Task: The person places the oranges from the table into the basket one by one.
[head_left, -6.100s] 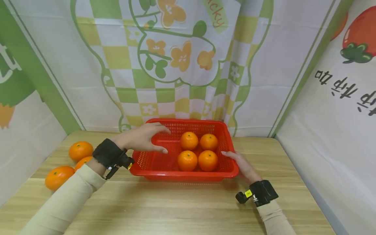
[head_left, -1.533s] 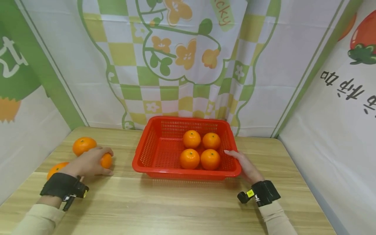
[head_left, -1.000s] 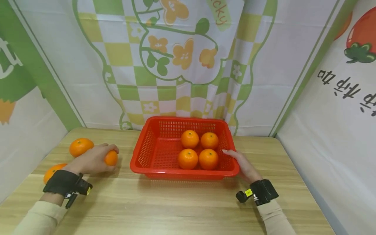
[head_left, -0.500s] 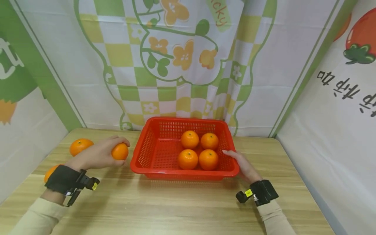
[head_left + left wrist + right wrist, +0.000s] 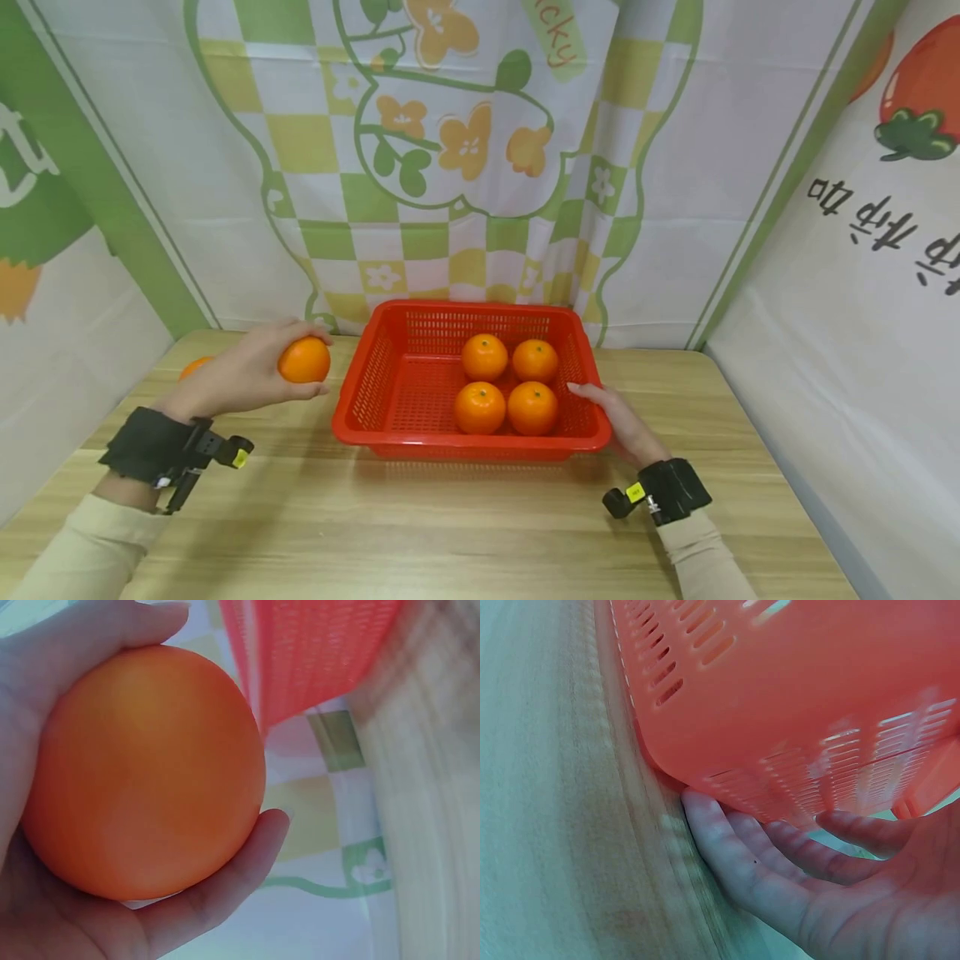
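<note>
My left hand [image 5: 243, 375] grips an orange [image 5: 304, 360] above the table, just left of the red plastic basket [image 5: 468, 443]. In the left wrist view, thumb and fingers curl around the smooth orange [image 5: 146, 772], and the basket's wall [image 5: 315, 660] stands beyond it. My right hand [image 5: 622, 425] holds the basket's right end, thumb over the rim. The right wrist view has its fingers [image 5: 735, 862] against the outer wall, low near the table. Several oranges [image 5: 480, 408] sit grouped in the basket's right half; its left half shows bare floor.
Another orange [image 5: 197, 367] lies on the wooden table [image 5: 420, 533] at the left, mostly hidden behind my left hand. A patterned curtain [image 5: 465, 242] hangs right behind the basket, and printed panels rise at both sides.
My left hand went from over the basket to the oranges at left, took hold of one, then lifted it up and rightward. The right hand and basket have stayed put.
</note>
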`<state>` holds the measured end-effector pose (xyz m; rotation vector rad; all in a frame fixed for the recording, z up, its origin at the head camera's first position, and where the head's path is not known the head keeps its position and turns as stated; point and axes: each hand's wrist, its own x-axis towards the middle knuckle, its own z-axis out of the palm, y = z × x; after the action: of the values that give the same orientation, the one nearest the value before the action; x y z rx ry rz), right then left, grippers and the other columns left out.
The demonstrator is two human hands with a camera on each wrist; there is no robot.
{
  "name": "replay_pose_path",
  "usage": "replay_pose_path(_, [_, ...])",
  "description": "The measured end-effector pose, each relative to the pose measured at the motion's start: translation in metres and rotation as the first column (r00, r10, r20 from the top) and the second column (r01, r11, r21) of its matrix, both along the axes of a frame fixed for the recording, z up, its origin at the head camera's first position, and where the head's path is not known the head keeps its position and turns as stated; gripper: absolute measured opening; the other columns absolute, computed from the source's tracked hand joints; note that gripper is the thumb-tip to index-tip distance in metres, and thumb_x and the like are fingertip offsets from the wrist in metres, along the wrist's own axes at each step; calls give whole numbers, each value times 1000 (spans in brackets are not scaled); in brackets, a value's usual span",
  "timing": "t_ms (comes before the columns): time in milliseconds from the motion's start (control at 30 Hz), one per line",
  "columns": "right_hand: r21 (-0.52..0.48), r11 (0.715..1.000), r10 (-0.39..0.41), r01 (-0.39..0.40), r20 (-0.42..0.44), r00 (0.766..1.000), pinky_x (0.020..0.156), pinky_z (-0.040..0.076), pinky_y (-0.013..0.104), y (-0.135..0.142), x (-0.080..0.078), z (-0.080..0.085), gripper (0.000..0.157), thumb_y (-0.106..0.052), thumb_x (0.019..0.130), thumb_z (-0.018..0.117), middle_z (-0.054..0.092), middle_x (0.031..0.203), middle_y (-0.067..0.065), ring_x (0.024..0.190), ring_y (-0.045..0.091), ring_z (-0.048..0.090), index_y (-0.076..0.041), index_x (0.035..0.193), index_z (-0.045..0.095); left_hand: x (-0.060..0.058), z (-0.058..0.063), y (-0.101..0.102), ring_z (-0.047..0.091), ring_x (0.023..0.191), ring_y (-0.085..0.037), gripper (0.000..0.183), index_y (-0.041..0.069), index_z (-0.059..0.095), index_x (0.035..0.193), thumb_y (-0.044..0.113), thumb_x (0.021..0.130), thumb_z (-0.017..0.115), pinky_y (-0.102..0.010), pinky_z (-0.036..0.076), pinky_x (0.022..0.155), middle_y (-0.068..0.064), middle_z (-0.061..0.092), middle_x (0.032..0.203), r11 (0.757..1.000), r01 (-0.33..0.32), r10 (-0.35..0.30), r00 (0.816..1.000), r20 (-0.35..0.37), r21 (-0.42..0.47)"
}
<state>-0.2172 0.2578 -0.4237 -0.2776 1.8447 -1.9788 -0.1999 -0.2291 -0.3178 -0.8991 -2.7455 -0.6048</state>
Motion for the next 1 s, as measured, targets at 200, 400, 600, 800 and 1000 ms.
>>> replay_pose_path(200, [-7,1000,-2,2,3,1000,83,52,43,1,1,2,63,-38,96,49,47,132,24,108,44,51,-4,144,26,-3,9,14,54,75,-13,56,27,55,111,28,65,86,-32,51,57,4,57,100,999,19,-19,1000,3,31])
replay_pose_path(400, [-2,1000,-5,5,2,1000,84,51,44,3,2,3,62,-38,97,47,47,132,24,109,46,49,-5,145,26,-7,15,30,54,79,-14,54,26,55,113,33,68,83,-31,53,59,6,55,102,998,56,-57,997,54,12])
replay_pose_path(600, [12,1000,-1,1,3,1000,85,51,45,5,2,3,61,-39,97,47,48,131,24,109,47,49,-5,144,28,-13,15,42,53,79,-17,51,22,54,112,35,71,81,-31,52,58,3,53,102,995,89,-85,994,71,-47])
replay_pose_path(800, [3,1000,4,-4,-7,1000,84,51,46,5,1,2,62,-39,97,47,48,131,24,108,47,50,-5,145,26,-24,15,53,52,82,-19,51,23,53,112,34,70,81,-31,53,60,0,53,108,992,108,-104,992,69,-68])
replay_pose_path(1000, [-7,1000,-5,6,15,1000,82,53,43,2,0,1,63,-39,96,50,50,129,24,107,48,50,-3,143,28,-32,14,60,55,78,-18,50,25,53,110,37,70,81,-30,53,59,-1,52,112,991,112,-107,992,59,-79])
